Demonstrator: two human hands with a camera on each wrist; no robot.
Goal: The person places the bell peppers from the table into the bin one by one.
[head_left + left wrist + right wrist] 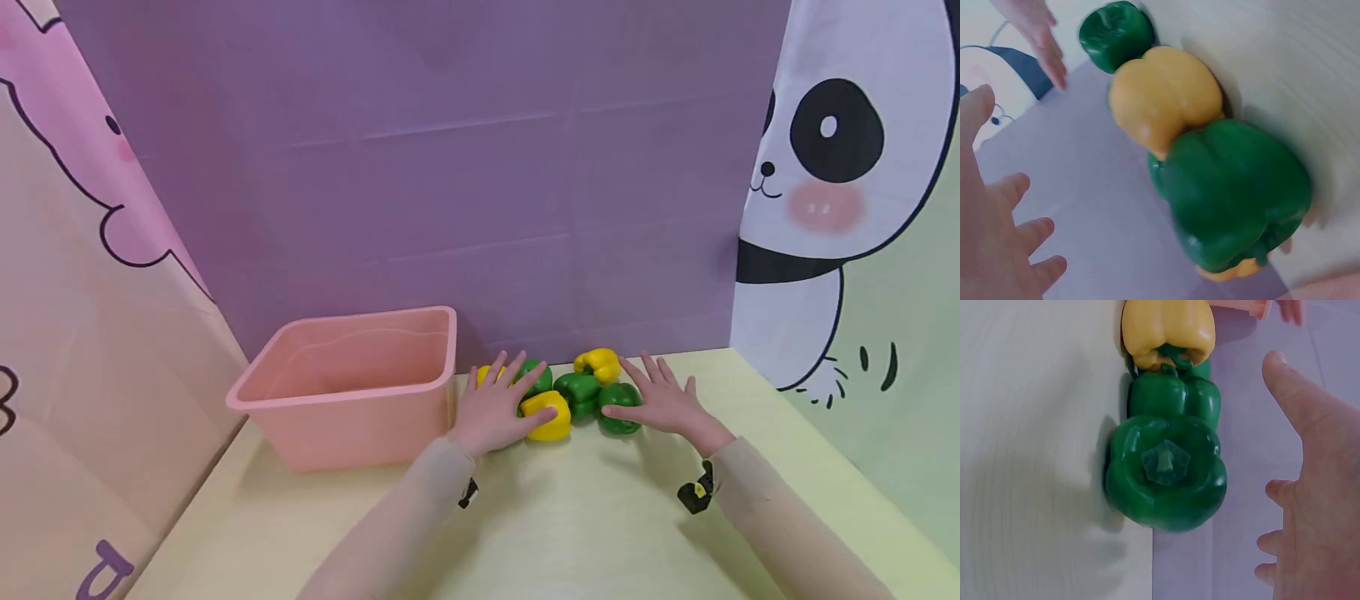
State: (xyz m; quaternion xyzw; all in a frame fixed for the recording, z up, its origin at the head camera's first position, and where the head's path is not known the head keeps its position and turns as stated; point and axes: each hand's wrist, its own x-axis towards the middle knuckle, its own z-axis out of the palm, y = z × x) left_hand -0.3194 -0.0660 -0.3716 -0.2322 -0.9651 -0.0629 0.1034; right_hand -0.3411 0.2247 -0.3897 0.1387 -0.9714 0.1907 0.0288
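Note:
Several yellow and green bell peppers lie in a cluster on the pale table. My left hand (495,412) is held over the cluster's left part with fingers spread, its thumb overlapping the front yellow bell pepper (553,421). In the left wrist view a large green bell pepper (1238,187) lies beside that hand, apart from its fingers. My right hand (663,402), fingers also spread, hovers at the right end, its thumb over a green bell pepper (619,410). The right wrist view shows this pepper (1169,494) stem-on, with a gap to the hand. Both hands hold nothing.
A pink plastic bin (341,429) stands left of the peppers, its open top facing up. Behind the table (570,533) hangs a purple cloth (480,183). Printed cloths with cartoon animals, including a panda (825,208), flank both sides.

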